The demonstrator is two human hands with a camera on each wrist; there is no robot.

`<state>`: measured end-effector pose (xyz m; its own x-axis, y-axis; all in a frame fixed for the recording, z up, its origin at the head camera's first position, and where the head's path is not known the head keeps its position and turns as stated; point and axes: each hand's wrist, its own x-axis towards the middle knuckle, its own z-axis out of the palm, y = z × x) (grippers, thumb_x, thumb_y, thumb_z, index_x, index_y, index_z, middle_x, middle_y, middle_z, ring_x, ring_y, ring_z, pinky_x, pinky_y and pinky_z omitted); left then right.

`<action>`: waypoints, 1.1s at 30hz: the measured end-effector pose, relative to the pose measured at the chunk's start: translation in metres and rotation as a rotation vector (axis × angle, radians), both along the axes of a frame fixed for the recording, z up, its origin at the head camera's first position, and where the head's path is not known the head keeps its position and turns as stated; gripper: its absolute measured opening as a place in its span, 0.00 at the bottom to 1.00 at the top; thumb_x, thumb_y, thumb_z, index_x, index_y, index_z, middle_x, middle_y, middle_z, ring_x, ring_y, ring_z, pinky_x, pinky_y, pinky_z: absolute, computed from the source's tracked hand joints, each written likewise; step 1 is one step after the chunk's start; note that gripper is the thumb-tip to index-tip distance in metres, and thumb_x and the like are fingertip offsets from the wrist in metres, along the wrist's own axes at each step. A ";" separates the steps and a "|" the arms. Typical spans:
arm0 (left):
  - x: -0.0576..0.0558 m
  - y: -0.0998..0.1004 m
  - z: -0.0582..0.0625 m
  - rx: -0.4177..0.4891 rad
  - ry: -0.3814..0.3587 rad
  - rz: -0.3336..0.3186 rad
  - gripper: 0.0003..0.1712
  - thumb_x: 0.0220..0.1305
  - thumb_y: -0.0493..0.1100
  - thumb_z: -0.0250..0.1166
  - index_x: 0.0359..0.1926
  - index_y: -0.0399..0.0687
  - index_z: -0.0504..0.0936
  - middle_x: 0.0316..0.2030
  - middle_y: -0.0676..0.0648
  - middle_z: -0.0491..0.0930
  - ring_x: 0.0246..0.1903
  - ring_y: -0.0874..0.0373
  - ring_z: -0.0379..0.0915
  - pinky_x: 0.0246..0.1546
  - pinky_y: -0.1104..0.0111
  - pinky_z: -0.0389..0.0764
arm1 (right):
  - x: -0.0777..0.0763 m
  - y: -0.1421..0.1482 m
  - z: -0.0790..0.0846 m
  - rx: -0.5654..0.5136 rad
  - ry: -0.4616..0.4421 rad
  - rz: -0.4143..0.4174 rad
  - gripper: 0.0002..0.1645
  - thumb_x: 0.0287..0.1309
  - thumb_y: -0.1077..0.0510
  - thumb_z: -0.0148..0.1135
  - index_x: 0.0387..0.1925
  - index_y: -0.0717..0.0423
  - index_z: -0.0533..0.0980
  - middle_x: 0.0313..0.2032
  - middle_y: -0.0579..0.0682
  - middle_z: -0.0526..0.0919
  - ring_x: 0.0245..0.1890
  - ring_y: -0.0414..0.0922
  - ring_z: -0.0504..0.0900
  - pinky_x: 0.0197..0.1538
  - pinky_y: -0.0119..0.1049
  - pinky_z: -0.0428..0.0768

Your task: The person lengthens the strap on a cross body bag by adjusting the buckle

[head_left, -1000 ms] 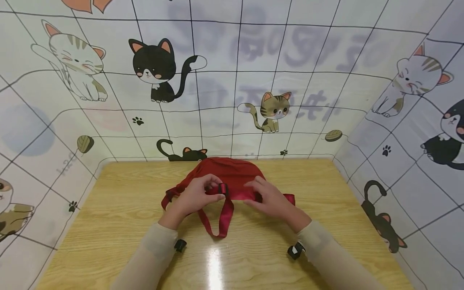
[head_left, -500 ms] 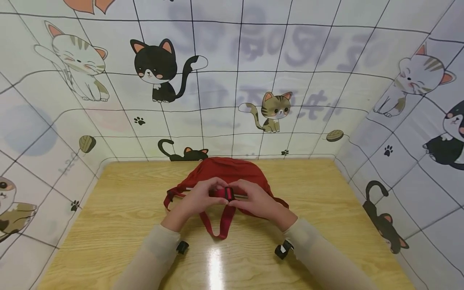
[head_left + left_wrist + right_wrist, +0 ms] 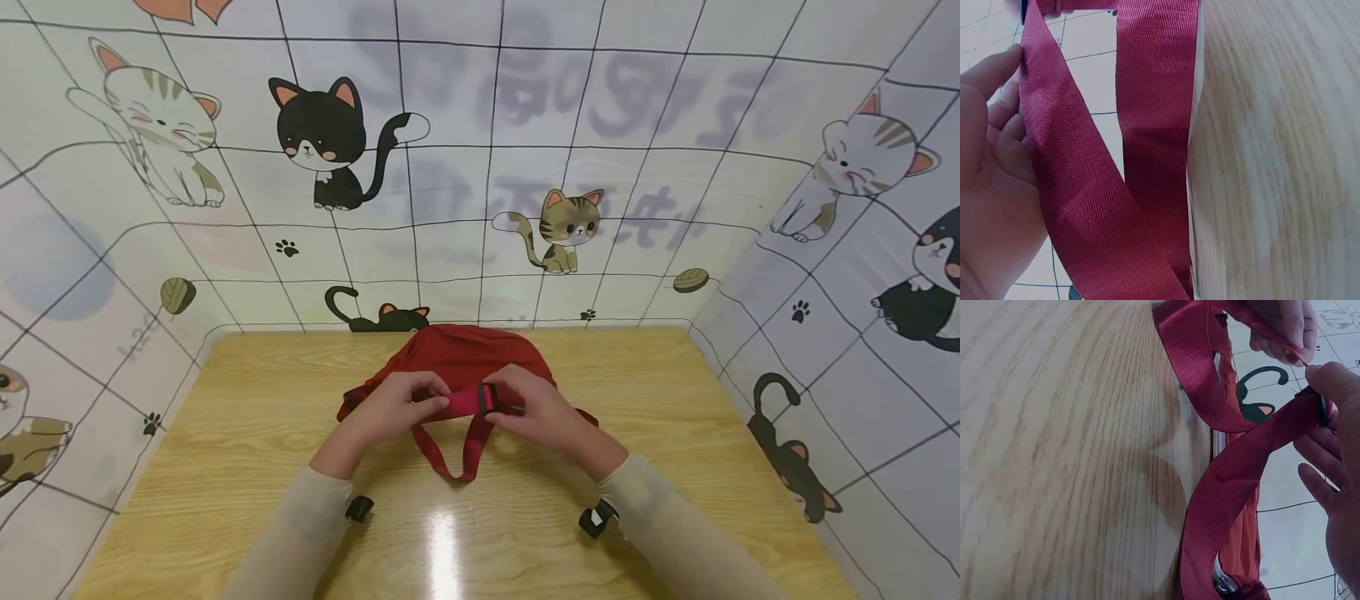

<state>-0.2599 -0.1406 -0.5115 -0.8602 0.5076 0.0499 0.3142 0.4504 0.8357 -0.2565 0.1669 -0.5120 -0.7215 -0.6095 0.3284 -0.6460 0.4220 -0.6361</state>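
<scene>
A red fabric bag [image 3: 476, 350] lies at the back of the table, partly hidden behind both hands. In front of it, my left hand [image 3: 393, 408] pinches the bag's red webbing strap [image 3: 461, 404] between thumb and fingers. My right hand [image 3: 543, 412] grips the black strap buckle [image 3: 487, 398] at the end of that stretch, thumb below and fingers above. A loop of strap [image 3: 1229, 494] hangs down under the buckle in the right wrist view. From the left wrist, two lengths of webbing [image 3: 1157, 94] pass in front of the left palm [image 3: 997, 187].
Pale wood tabletop [image 3: 247, 433] spreads on both sides of the bag. A white cloth wall [image 3: 450, 183] with cat drawings and grid lines encloses the back and sides. The bag's zipper pull [image 3: 1225, 585] shows low in the right wrist view.
The right hand has come in from the right and taken hold of the buckle, then shifted it slightly right. The left hand has slid left along the strap, leaving a stretch between the hands.
</scene>
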 end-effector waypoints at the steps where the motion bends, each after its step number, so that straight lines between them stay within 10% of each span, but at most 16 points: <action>1: 0.000 -0.001 0.000 0.003 0.003 -0.006 0.03 0.80 0.48 0.71 0.48 0.58 0.89 0.38 0.57 0.86 0.42 0.57 0.82 0.46 0.63 0.84 | 0.000 0.000 0.000 0.003 0.003 0.000 0.28 0.66 0.57 0.82 0.64 0.47 0.80 0.56 0.39 0.82 0.57 0.39 0.81 0.64 0.45 0.83; 33: -0.002 0.024 0.010 0.050 0.031 -0.084 0.02 0.80 0.43 0.70 0.49 0.57 0.88 0.40 0.56 0.88 0.42 0.59 0.82 0.45 0.65 0.85 | 0.002 -0.016 0.005 0.043 0.057 0.038 0.28 0.63 0.58 0.84 0.61 0.45 0.80 0.53 0.39 0.81 0.53 0.38 0.81 0.57 0.41 0.86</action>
<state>-0.2616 -0.1168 -0.5012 -0.8123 0.5741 0.1030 0.3752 0.3791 0.8459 -0.2546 0.1511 -0.5065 -0.6784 -0.6509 0.3407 -0.6966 0.4225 -0.5799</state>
